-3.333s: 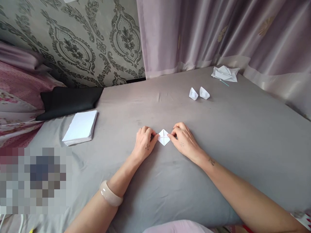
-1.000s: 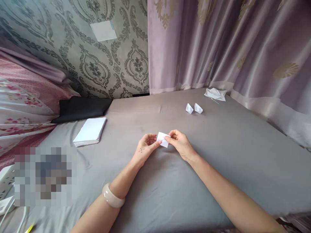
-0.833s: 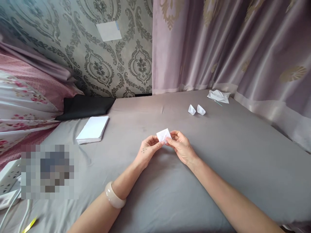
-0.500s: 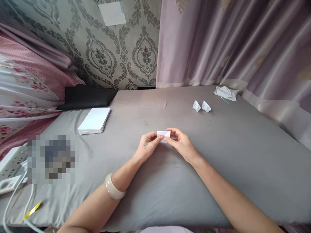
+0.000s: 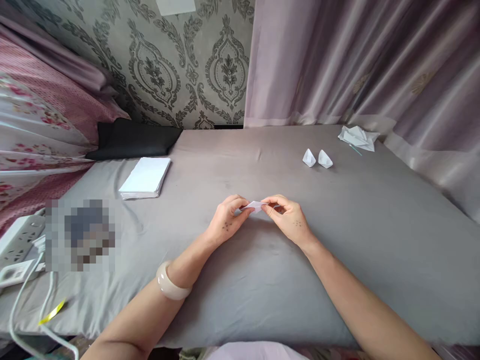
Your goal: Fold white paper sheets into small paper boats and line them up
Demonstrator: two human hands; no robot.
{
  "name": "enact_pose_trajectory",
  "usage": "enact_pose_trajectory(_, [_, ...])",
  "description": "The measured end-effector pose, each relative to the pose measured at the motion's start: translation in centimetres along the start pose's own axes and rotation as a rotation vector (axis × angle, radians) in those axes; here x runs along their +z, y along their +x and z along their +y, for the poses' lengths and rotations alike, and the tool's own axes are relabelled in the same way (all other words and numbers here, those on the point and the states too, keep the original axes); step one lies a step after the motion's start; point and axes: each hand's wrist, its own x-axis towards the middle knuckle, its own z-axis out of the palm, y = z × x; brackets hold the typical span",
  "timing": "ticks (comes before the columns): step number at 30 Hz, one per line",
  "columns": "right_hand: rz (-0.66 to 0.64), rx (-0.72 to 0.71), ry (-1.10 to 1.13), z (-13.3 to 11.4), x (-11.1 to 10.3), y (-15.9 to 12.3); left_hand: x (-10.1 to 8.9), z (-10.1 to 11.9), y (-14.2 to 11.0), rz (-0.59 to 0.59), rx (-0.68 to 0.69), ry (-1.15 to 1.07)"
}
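So, folded paper [image 5: 256,205] is right of the paper stack [image 5: 146,175] and closer in, left hand [image 5: 227,220] and right hand [image 5: 289,220] each pinching one end. Best: even, light grip, edges matched before pressing creases.

The head camera looks forward and down past both hands [image 5: 229,219] toward the wall [image 5: 195,70].
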Motion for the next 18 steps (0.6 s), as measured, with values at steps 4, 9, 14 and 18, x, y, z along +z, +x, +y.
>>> enact_pose_trajectory(4, [0.061,-0.413,-0.397,0.0,0.1,-0.1,0.4,-0.7,-0.1,0.124,0.354,0.405])
enact_pose_trajectory(9, [0.101,-0.672,-0.895,0.0,0.3,0.0,0.9,-1.2,0.5,0.137,0.473,0.725])
enact_pose_trajectory(14, [-0.041,-0.587,-1.04,0.6,0.7,-0.1,1.5,-1.5,0.9,-0.095,0.436,0.818])
enact_pose_trajectory(18, [-0.148,-0.479,-0.997,1.1,0.5,-0.7,1.2,-1.2,0.3,-0.235,0.33,0.792])
